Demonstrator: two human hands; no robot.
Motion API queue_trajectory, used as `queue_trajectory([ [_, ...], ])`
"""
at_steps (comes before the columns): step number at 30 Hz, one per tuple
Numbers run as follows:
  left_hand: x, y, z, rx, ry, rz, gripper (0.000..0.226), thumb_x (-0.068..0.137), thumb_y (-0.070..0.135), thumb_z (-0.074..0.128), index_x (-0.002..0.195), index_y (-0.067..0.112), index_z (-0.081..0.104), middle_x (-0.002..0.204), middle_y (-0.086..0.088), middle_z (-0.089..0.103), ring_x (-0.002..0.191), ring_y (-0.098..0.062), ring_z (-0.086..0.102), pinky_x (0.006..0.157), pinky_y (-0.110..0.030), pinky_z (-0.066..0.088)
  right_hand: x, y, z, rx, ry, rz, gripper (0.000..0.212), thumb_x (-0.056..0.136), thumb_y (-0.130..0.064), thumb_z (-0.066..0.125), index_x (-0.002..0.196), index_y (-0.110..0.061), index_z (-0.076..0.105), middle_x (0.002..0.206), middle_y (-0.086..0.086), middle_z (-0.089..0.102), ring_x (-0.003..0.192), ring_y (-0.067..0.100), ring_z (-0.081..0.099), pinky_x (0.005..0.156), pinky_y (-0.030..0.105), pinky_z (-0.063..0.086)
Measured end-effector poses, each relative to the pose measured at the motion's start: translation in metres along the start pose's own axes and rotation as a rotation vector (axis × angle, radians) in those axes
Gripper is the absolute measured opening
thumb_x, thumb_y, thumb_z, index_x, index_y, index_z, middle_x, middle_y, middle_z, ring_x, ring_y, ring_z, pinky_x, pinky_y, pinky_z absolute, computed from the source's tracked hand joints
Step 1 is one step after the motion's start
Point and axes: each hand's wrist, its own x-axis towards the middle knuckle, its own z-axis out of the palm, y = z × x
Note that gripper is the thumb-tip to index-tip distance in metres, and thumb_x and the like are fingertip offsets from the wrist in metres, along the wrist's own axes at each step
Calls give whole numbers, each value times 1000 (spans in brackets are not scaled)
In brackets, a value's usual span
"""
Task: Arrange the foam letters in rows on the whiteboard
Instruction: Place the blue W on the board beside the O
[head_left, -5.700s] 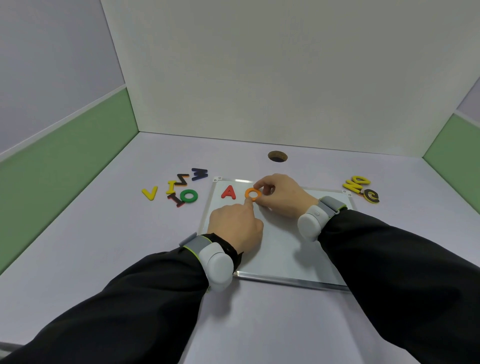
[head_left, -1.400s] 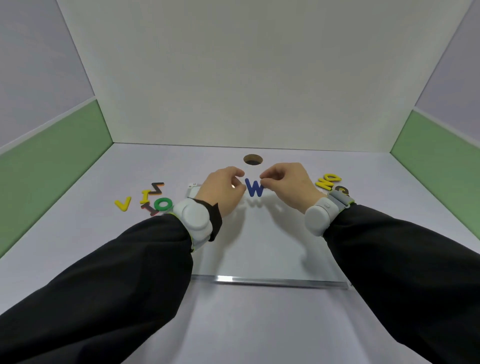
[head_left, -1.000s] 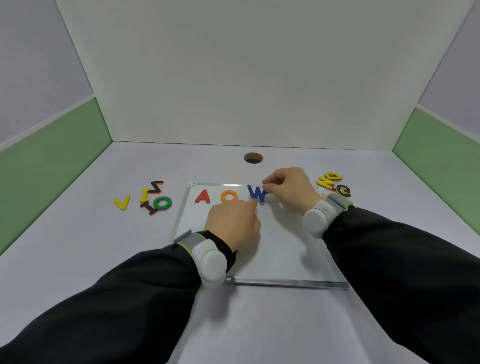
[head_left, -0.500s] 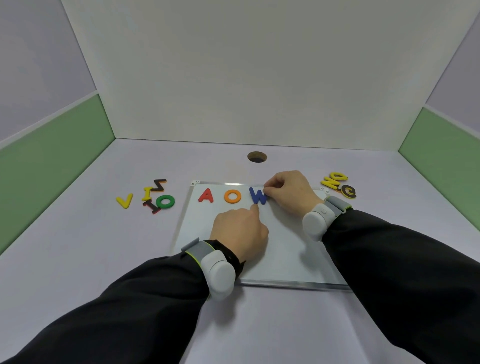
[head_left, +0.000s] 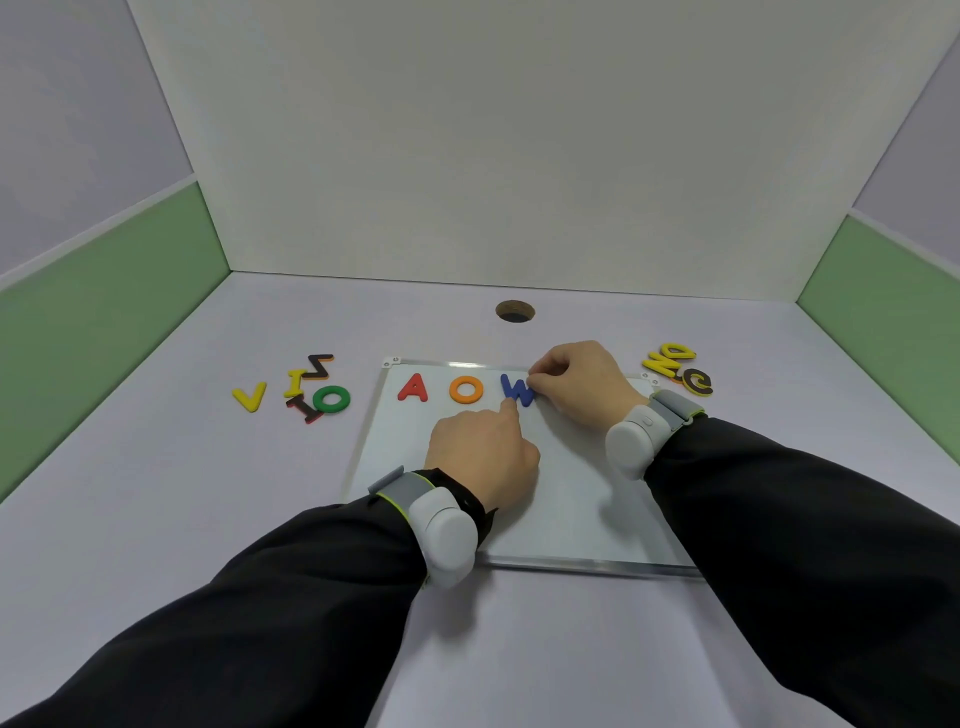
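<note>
A whiteboard lies flat on the table. Along its far edge sit a red A, an orange O and a blue W in one row. My right hand pinches the W's right side with thumb and fingers. My left hand rests on the board with its index finger touching the W's lower edge. Loose letters lie left of the board: a yellow V, a green O and several others. More yellow and dark letters lie at the right.
A round hole opens in the table behind the board. White and green walls enclose the table on three sides. Both wrists carry grey bands.
The blue W has been set down after the orange O. My left hand drew back from the W's left side and now points at its lower edge. My right hand stays on it.
</note>
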Motion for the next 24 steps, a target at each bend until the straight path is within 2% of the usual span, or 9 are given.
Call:
queue_trajectory([
  [3,-1,0,0,6,-5,-5,56,99,31,31,153,17,25,82,-2,56,71,-19,51,60,-30,36,-2,0,0,-17,0,-1,16,88,-19,65,96,-12,78,96,0,73,86,13,62,74,20,43],
  [8,0,0,0,6,4,-4,55,98,31,32,152,16,27,79,-1,55,68,-20,51,57,-28,34,-2,-3,-1,-45,-6,27,31,87,-3,52,102,-11,77,107,4,72,96,17,60,86,23,42],
  [24,0,0,3,15,3,-7,57,99,32,31,153,17,24,76,0,53,68,-19,52,60,-28,39,-1,-2,0,-45,-2,29,30,88,-4,51,100,-10,79,107,4,74,97,18,60,84,22,40],
])
